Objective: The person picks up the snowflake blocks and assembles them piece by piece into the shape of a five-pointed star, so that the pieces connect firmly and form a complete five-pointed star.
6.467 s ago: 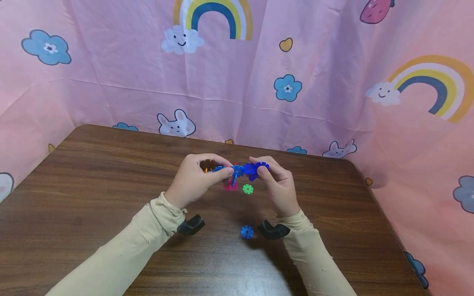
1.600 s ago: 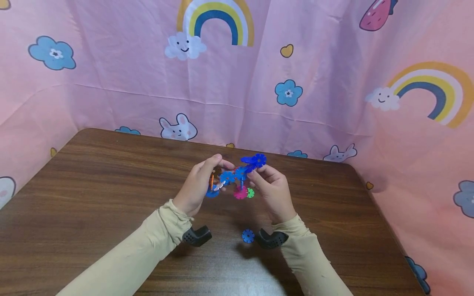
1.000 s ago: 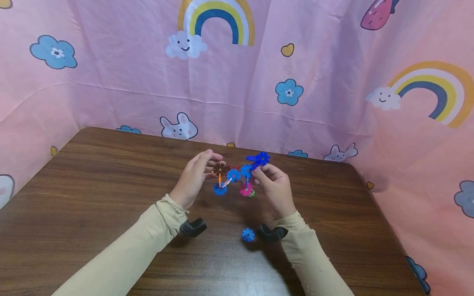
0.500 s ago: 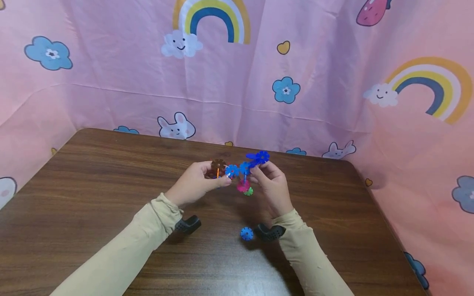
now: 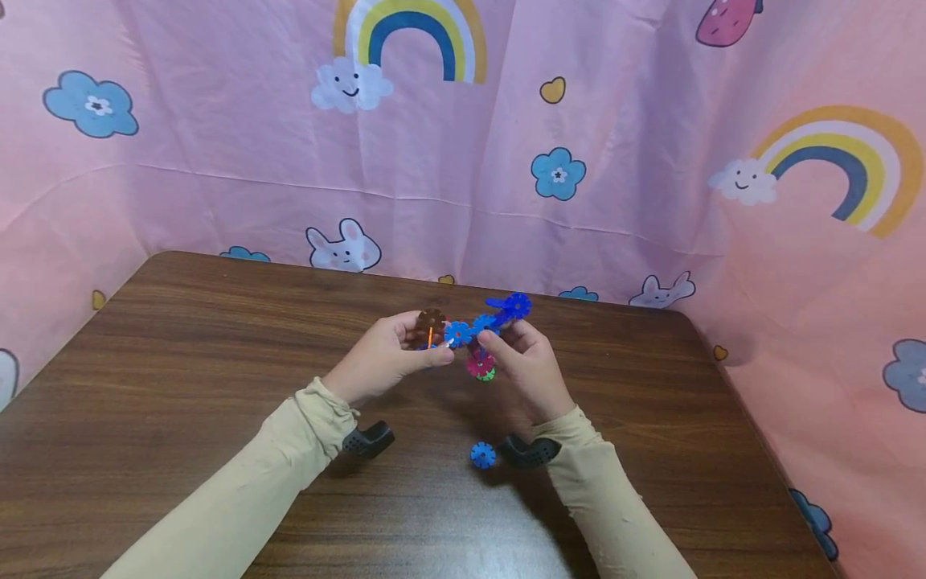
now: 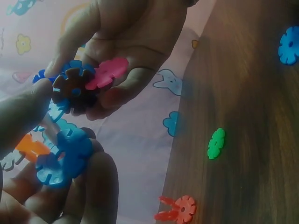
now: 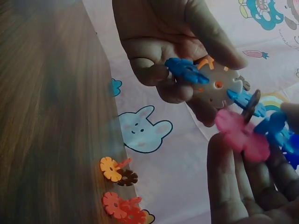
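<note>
Both hands hold one joined chain of slotted snowflake discs above the table. My left hand (image 5: 379, 358) grips its left end, thumb in front, near a brown disc (image 5: 432, 321) and a light blue disc (image 5: 457, 334). A pale disc (image 7: 224, 88) with orange bits shows there in the right wrist view. My right hand (image 5: 535, 366) pinches the right part, its thumb by another light blue disc (image 5: 483, 324). Dark blue discs (image 5: 517, 305) stick up beyond its fingers, and a pink disc (image 5: 480, 367) hangs below. Fingers hide some of the joints.
A loose blue disc (image 5: 483, 455) lies on the brown table (image 5: 615, 498) between the wrists. A loose green disc (image 6: 216, 143) lies farther off, partly hidden in the head view. Red joined discs (image 7: 114, 205) and an orange disc (image 7: 111, 169) with a brown one lie behind the hands.
My left hand has gone from loosely spread beside the chain to gripping its left end. My right thumb has slid left from the dark blue discs to the light blue one.
</note>
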### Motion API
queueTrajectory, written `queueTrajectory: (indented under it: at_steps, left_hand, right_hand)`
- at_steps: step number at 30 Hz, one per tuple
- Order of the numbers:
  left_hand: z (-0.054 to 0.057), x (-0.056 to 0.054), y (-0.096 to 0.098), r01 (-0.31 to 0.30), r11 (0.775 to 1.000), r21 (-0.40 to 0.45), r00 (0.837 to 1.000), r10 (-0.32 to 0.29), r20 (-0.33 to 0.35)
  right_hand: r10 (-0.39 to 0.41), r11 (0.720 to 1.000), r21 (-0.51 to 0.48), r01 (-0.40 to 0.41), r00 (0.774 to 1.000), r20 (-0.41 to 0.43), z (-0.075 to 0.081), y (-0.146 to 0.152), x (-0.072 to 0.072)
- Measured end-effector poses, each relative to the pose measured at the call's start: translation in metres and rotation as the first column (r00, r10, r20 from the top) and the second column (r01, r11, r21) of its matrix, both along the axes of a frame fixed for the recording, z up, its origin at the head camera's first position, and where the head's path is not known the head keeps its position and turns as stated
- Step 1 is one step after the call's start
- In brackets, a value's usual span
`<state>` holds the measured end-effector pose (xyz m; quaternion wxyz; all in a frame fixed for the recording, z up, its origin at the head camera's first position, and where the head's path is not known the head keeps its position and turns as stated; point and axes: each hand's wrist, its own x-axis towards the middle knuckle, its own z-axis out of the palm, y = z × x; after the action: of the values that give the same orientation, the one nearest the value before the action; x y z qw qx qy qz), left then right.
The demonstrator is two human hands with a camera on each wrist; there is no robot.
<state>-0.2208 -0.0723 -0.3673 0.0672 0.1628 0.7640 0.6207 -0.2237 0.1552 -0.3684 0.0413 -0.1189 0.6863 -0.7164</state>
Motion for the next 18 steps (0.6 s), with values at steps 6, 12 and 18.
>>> queueTrajectory:
  at_steps: [6,12,18]
  left_hand:
    - [0.0001,0.0001,0.0008,-0.008,1.000,0.022,1.000,0.008,0.011]
    - [0.0008,0.0004,-0.0001,-0.022,1.000,0.009,1.000,0.022,-0.001]
    - [-0.0011,-0.0005,0.0003,-0.033,0.999,-0.042,0.999,0.033,-0.008]
  right_hand:
    - [0.050,0.987,-0.153,-0.047,0.999,0.011,-0.0007,0.0011,-0.0015]
    - [-0.052,0.952,-0.304,0.027,0.996,-0.076,0.0017,0.0021,-0.0050]
    - [-0.178,0.932,-0.334,0.141,0.980,-0.083,0.0011,0.0054,-0.0073]
